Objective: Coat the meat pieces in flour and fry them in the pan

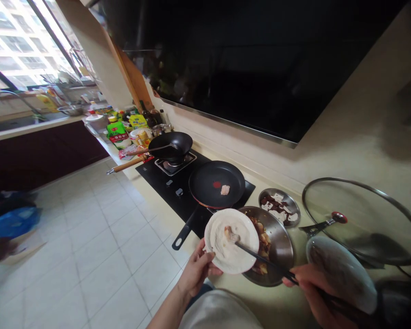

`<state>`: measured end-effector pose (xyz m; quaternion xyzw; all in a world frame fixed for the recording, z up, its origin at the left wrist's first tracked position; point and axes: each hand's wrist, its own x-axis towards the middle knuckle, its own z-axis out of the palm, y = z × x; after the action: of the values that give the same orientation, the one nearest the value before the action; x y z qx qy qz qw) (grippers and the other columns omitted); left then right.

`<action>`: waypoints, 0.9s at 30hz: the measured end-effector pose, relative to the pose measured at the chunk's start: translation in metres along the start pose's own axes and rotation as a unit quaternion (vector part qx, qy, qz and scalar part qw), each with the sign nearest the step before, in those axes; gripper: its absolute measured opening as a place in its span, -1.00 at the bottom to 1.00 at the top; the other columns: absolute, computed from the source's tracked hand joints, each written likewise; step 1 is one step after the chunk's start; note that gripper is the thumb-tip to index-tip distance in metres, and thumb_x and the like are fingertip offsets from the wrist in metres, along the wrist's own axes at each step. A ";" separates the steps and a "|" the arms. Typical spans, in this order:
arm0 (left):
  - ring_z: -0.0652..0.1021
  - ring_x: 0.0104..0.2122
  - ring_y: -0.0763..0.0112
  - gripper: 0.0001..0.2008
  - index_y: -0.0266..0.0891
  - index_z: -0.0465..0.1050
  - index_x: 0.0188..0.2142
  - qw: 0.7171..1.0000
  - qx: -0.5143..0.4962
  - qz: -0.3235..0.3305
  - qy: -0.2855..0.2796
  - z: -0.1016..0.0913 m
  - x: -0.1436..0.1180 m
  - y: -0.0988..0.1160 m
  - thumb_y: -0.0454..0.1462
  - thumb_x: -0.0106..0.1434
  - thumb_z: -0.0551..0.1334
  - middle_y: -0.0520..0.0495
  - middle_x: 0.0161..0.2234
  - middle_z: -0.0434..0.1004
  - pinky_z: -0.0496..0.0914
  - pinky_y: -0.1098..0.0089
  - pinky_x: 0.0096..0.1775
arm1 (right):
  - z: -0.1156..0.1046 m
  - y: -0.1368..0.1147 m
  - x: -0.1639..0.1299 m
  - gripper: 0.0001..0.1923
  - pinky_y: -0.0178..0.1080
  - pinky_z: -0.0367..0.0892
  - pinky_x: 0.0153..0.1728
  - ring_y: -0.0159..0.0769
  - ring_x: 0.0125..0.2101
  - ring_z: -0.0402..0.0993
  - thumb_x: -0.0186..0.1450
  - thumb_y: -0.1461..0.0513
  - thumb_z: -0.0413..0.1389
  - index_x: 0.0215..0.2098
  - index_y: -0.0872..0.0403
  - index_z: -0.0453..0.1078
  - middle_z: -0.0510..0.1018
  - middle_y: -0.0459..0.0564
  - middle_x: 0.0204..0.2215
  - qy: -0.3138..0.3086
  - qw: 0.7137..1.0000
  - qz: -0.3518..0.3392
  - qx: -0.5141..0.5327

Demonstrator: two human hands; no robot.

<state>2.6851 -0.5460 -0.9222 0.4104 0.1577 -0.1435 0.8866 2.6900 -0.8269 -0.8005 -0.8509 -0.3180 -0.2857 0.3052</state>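
Observation:
My left hand (199, 267) grips the rim of a white plate (210, 228) of pale powder, thumb on top. Black chopsticks (265, 260) are held in my right hand (311, 285), their tips in the powder at a small powder-coated piece of food (230, 234). Partly under the plate stands a steel bowl (282, 244) with chunks of food (264, 237). Beyond it a black frying pan (205, 180) rests on the stove, with one pale piece of food (225, 189) lying inside near its red centre spot.
A black wok (185, 139) with a spatula sits on the far burner. A small steel dish (296, 201) of dark and white pieces, a glass lid (370, 219) and a pale bowl (342, 274) are at right. Bottles and bags (118, 132) crowd the counter's far end. A range hood (260, 68) hangs above.

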 end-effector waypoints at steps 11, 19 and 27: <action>0.59 -0.56 0.39 -0.39 -0.22 0.28 0.11 1.000 -0.010 0.005 0.011 0.004 -0.002 0.005 -0.28 0.06 0.38 -0.14 -0.23 0.62 0.51 0.42 -0.49 | -0.003 -0.017 0.010 -0.83 -0.42 0.52 -0.38 -0.36 -0.44 0.60 0.26 0.33 0.07 -0.20 -0.04 0.34 0.63 -0.16 -0.43 -0.079 0.995 -0.069 0.000; 0.60 -0.54 0.38 -0.39 -0.22 0.25 0.12 1.000 -0.015 0.011 0.011 0.000 0.002 0.002 -0.28 0.08 0.37 -0.15 -0.20 0.61 0.52 0.42 -0.49 | 0.038 -0.005 -0.010 -0.81 -0.32 0.52 -0.46 -0.27 -0.49 0.57 0.29 0.35 0.01 -0.29 -0.06 0.37 0.57 -0.14 -0.51 -0.023 0.992 0.040 0.121; 0.61 -0.52 0.36 -0.42 -0.23 0.25 0.11 1.000 -0.003 0.020 -0.015 -0.004 0.005 0.005 -0.29 0.11 0.35 -0.16 -0.20 0.61 0.53 0.41 -0.47 | 0.040 0.024 -0.010 -0.84 -0.34 0.47 -0.51 -0.32 -0.54 0.53 0.32 0.27 0.05 -0.39 0.01 0.43 0.55 -0.12 -0.58 0.059 0.989 0.093 0.096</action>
<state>2.6910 -0.5405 -0.9228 0.4089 0.1365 -0.1318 0.8926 2.7127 -0.8172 -0.8409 -0.8253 -0.2446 -0.2736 0.4292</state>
